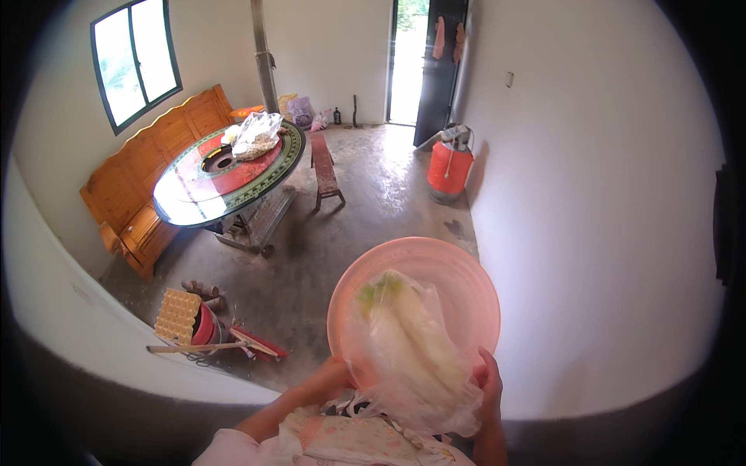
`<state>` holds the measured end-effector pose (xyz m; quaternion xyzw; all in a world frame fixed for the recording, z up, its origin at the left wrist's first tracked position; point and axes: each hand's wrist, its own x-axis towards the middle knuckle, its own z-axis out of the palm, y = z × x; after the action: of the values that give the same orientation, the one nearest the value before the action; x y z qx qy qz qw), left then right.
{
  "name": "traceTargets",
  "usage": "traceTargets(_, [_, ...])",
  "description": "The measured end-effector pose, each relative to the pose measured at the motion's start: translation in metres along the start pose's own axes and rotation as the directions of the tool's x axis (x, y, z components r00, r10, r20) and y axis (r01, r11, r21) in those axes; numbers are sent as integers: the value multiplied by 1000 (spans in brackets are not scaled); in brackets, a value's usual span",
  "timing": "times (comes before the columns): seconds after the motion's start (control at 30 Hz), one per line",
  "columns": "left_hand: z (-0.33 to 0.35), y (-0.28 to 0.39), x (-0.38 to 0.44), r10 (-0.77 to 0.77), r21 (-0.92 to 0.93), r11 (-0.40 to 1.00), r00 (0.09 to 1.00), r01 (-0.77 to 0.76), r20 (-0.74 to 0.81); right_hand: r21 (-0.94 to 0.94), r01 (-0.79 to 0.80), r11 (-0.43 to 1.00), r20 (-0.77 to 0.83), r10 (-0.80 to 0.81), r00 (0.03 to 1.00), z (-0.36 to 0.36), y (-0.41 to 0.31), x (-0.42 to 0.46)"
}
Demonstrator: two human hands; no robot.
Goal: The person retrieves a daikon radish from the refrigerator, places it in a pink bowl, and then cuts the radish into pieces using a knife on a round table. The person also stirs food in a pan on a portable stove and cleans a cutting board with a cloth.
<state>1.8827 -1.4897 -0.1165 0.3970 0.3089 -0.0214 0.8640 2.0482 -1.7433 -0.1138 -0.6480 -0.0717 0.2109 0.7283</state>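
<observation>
A pink plastic basin (466,291) is held in front of my body. Inside it lies a clear plastic bag (373,349) with long, pale vegetables (408,326) showing green at the far end; the film blurs their exact kind. The bag's loose mouth hangs over the near rim. My left hand (341,371) grips the basin at its lower left, its fingers mostly hidden by basin and bag. At the lower right, my right hand (488,378) holds the rim beside the bag, thumb side up.
A round table (256,195) with a filled plastic bag (256,137) stands ahead left, by a wooden bench seat (140,180). A narrow stool (324,166), a red backpack sprayer (450,169), a bucket (213,329) with an egg tray (178,314) and a broom (259,341) are on the floor.
</observation>
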Motion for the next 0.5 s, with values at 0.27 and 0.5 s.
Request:
traceTargets(0.27, [-12,127,128,152,-192,961,961,-198,-231,-267,284,921,489,-125,863,88,-19,272])
traceTargets(0.5, [-51,242,258,206,-170,947,921,-273,-331,-185,230,955,553,-93,828,201,-27,478])
